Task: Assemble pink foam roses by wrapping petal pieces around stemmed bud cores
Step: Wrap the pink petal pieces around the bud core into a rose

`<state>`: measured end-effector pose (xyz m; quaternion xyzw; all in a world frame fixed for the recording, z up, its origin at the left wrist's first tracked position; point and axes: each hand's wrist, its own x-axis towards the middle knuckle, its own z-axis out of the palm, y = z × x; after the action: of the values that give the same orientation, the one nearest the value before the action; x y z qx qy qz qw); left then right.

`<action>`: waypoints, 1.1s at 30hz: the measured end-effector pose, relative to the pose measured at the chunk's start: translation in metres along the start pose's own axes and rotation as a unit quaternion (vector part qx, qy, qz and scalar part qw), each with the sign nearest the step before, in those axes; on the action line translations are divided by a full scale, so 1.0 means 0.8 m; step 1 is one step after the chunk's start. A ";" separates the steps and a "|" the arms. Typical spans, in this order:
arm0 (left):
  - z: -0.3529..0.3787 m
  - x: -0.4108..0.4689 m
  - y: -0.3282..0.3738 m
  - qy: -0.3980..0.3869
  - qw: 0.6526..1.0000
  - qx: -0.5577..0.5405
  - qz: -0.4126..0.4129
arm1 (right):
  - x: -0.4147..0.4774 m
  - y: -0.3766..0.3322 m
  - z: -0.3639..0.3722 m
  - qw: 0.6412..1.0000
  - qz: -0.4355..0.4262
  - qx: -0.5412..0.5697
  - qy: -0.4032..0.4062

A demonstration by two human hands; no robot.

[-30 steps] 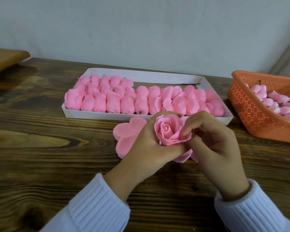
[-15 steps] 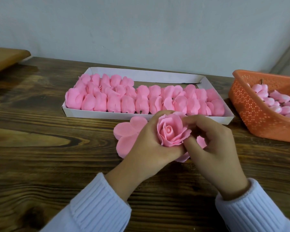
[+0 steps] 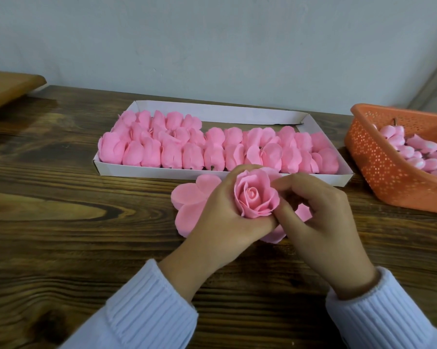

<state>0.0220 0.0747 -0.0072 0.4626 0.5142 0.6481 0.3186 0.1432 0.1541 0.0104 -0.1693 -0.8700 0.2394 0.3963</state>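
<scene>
My white sleeves [image 3: 149, 311] enter from the bottom of the frame, and both hands meet at centre. My left hand [image 3: 220, 222] curls round the rose [image 3: 256, 197], cupping it from below and from the left. My right hand [image 3: 320, 222] pinches the rose's outer petal on its right side between thumb and fingers [image 3: 288, 182]. The rose faces up in that grip, above the tabletop [image 3: 61, 222].

The foam looks light, soft and easy to crease. I judge it best held low at the base with gentle pressure, never squeezing the bloom.

A flat petal piece [image 3: 192, 205] lies on the tabletop, partly under my hands. Beyond it, a white tray [image 3: 162, 171] holds rows of pink foam pieces [image 3: 212, 152]. At the right edge of the frame, an orange basket [image 3: 378, 172] holds bud cores [image 3: 414, 147].
</scene>
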 end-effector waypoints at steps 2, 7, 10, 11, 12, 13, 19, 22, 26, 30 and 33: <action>0.001 0.000 0.001 0.006 1.000 0.001 0.003 | 0.000 0.000 0.000 1.000 0.004 0.009 -0.012; 0.001 0.000 0.000 0.014 1.000 0.018 0.001 | 0.000 0.000 0.000 1.000 0.019 0.003 -0.013; 0.000 -0.001 0.000 0.009 0.999 0.032 0.002 | 0.001 -0.001 0.000 1.000 0.020 -0.002 -0.004; 0.000 -0.001 0.000 0.008 0.999 0.037 0.002 | 0.001 -0.001 0.000 1.000 0.022 -0.003 -0.001; 0.000 -0.001 0.000 0.009 0.999 0.041 0.003 | 0.001 -0.001 0.001 1.000 0.023 -0.006 0.002; 0.000 -0.001 0.001 0.010 0.999 0.044 0.004 | 0.001 0.000 0.001 1.000 0.025 -0.008 0.005; 0.000 -0.001 0.002 0.031 0.998 0.047 0.023 | 0.000 0.001 0.000 0.999 0.040 0.030 0.021; 0.001 -0.001 0.002 0.029 0.997 0.065 0.033 | 0.000 0.001 0.000 0.999 0.031 0.033 0.020; 0.002 0.001 0.001 0.034 0.996 0.079 0.035 | -0.001 0.002 -0.001 0.999 0.019 0.037 0.011; 0.001 0.002 0.000 0.039 0.995 0.081 0.033 | -0.002 -0.001 -0.001 0.997 0.023 0.070 0.007; 0.002 0.001 0.001 0.047 0.997 0.062 0.021 | -0.001 -0.004 0.000 0.995 0.021 0.099 0.015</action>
<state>0.0234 0.0761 -0.0062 0.4613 0.5578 0.6426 0.2514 0.1432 0.1511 0.0118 -0.1515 -0.8322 0.3300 0.4191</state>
